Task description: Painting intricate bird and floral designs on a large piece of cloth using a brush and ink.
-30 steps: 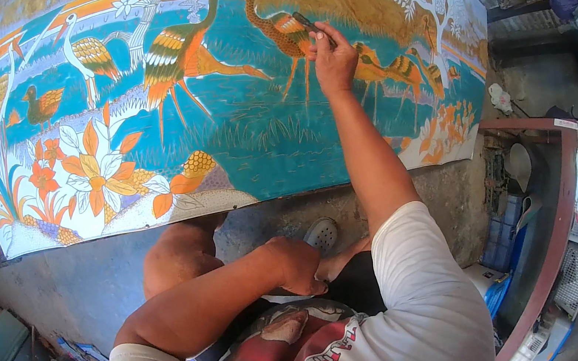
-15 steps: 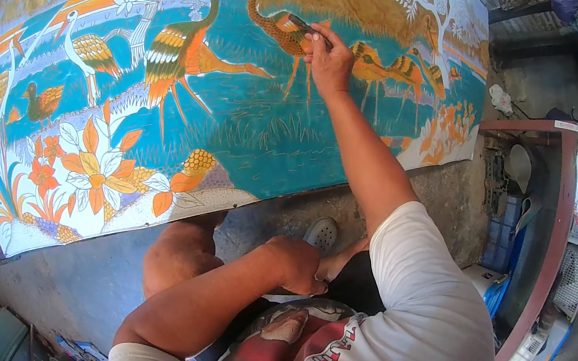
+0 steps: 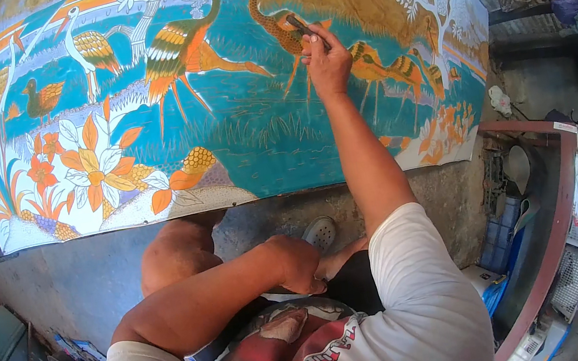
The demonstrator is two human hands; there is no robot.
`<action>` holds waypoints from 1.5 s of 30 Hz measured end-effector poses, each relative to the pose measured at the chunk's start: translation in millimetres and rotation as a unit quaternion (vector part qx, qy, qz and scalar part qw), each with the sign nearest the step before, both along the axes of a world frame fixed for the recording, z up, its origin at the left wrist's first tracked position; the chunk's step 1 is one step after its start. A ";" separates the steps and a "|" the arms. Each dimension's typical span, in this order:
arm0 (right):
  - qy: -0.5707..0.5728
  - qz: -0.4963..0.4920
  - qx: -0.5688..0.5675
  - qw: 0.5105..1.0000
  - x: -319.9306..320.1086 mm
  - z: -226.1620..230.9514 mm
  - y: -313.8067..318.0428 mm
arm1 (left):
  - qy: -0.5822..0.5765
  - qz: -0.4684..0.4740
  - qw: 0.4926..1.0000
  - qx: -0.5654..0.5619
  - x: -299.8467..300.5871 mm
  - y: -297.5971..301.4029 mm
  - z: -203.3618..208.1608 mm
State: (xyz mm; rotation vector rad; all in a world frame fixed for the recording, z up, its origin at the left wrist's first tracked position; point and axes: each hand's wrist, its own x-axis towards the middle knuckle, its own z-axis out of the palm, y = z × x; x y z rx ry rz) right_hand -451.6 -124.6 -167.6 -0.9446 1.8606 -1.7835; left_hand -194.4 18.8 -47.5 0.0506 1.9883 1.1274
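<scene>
My right hand is raised over a large painted cloth and pinches a dark, slim paintbrush. The brush tip points up and left, at the wing of a brown long-necked bird painted on the cloth. Whether the tip touches the surface is hard to make out. My left hand rests low over my lap, near my bent leg. Its fingers curl downward and inward, and their undersides are hidden, so anything inside them does not show.
Other birds, orange flowers and a white tree cover the cloth. Its near edge hangs before my knees. A grey clog is on the concrete floor. To the right stands a reddish-brown frame with containers and papers around it.
My right hand and the brush have shifted very slightly, staying at the same bird's wing. The left hand keeps its place.
</scene>
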 end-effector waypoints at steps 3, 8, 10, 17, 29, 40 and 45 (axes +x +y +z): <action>-0.011 -0.022 -0.017 1.000 -1.8 -3.5 0.0 | 0.006 -0.005 1.000 -0.001 -2.0 0.1 2.4; -0.009 -0.015 -0.005 1.000 4.1 0.0 0.0 | -0.004 -0.011 1.000 0.000 -0.7 0.2 0.1; -0.006 -0.011 -0.005 1.000 4.4 -0.3 -0.1 | 0.002 -0.008 1.000 0.004 0.1 1.8 -2.8; -0.037 -0.011 -0.006 0.999 9.7 1.6 1.7 | 0.005 0.002 1.000 0.002 1.1 -0.4 0.9; -0.036 -0.006 -0.001 0.999 12.6 0.4 3.4 | -0.008 -0.013 1.000 -0.008 -1.6 -2.3 6.3; -0.031 -0.009 -0.018 0.999 16.5 4.9 3.8 | -0.003 -0.009 1.000 -0.007 -0.5 -2.6 6.2; -0.019 0.007 -0.001 1.000 18.3 3.0 3.0 | 0.000 -0.010 1.000 -0.009 -0.2 -1.9 5.5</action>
